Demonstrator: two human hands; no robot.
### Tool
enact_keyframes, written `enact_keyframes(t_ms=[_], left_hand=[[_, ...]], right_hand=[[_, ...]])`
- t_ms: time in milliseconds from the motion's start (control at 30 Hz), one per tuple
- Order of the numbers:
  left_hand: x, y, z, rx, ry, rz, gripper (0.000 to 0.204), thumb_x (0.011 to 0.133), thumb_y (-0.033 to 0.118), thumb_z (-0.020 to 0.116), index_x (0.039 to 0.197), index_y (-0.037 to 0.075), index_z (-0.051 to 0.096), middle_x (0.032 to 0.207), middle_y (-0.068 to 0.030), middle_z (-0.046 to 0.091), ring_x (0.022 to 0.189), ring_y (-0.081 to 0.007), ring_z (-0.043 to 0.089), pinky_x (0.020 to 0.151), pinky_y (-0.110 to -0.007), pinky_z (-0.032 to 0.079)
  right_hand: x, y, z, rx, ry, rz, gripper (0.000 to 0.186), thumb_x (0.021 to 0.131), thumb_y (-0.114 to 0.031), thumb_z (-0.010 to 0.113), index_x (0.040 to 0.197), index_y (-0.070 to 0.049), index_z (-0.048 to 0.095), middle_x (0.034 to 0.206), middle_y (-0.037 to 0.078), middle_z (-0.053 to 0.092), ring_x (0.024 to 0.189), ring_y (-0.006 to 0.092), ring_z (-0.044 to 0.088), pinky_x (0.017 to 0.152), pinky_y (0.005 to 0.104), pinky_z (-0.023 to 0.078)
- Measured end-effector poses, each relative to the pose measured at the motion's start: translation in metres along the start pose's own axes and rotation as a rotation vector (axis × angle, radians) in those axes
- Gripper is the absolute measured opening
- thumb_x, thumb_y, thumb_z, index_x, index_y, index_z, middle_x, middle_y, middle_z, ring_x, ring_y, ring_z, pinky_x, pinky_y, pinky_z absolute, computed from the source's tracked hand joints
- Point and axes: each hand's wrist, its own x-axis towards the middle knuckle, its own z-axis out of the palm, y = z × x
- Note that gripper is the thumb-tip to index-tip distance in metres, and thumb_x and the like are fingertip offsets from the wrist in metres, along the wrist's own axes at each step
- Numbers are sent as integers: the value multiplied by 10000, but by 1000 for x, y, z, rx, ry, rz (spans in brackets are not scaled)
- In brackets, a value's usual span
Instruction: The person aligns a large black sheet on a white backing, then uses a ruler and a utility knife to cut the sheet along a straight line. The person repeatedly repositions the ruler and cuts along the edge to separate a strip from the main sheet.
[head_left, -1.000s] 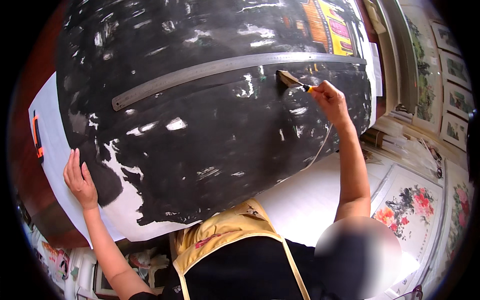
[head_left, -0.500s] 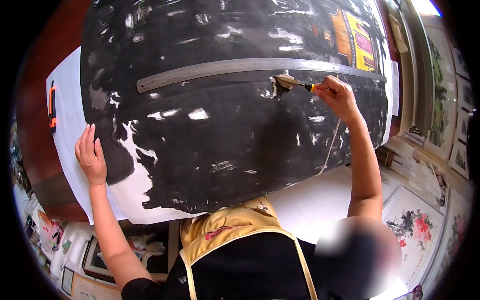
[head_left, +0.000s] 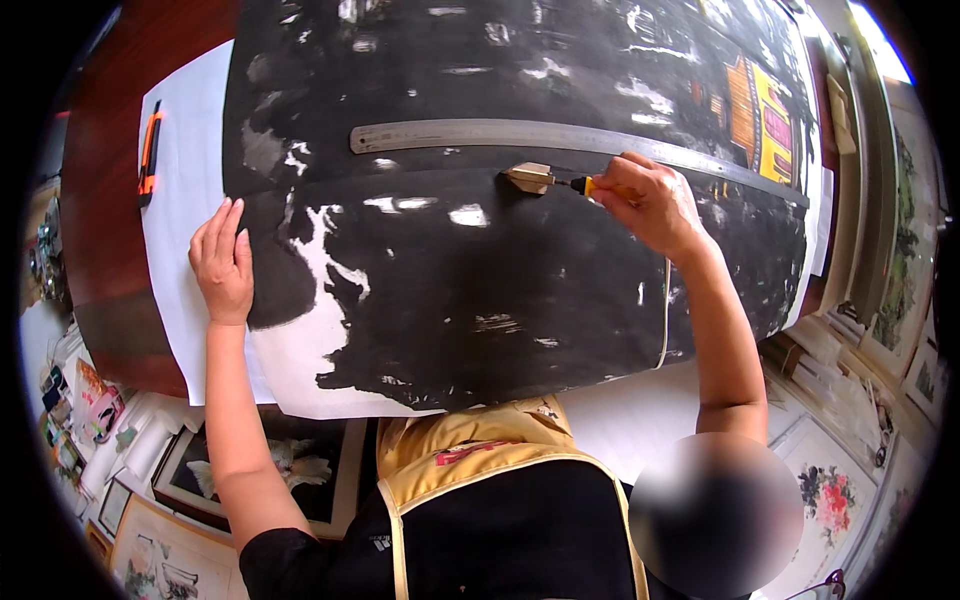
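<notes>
My right hand (head_left: 655, 205) grips the yellow-and-black handle of a small electric iron (head_left: 528, 179). The iron's pale wedge-shaped metal head rests on a large ink painting (head_left: 440, 270), mostly black with ragged white patches. From the hand's side a thin white cord (head_left: 665, 310) runs down over the painting's near edge. Just beyond the iron lies a long steel ruler (head_left: 500, 133), stretched across the sheet. My left hand (head_left: 222, 265) lies flat at the painting's left edge, fingers extended and holding nothing.
An orange-and-black utility knife (head_left: 150, 160) lies on a white sheet (head_left: 190, 110) at the left of the dark red table (head_left: 120, 240). Yellow and orange painted patches (head_left: 775, 130) show at the far right. Framed pictures (head_left: 830, 500) stand around the table.
The iron in my right hand has slid left over the painting, below the ruler. My left hand stays at the left edge. The whole view has shifted.
</notes>
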Motion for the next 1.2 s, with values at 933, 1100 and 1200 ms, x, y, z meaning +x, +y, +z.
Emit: enact_keyframes(t_ms=[933,1100,1200], left_hand=[[-3,-3,-6,-31,-8,-51,437,936,182,650,1372,163,623,1411,-1,585,1211,-225,529,1044,-373,378],[-2,-6,-9,-46,-33,-33,459,923,207,665,1378,168,612,1413,-1,575,1212,-220,519,1036,-380,381],[-1,-10,-12,-66,-41,-24,474,908,198,682,1376,171,612,1407,5,571,1199,-222,514,1030,-381,384]], right_hand=[[100,-155,79,-40,-33,-324,93,889,-160,694,885,-98,625,800,73,611,710,320,648,619,426,521],[114,-178,95,-24,-11,-357,105,904,-185,694,899,-103,629,798,72,610,710,320,646,621,427,525],[123,-193,101,-7,-21,-345,122,912,-204,695,906,-101,630,799,73,610,711,318,645,621,425,525]])
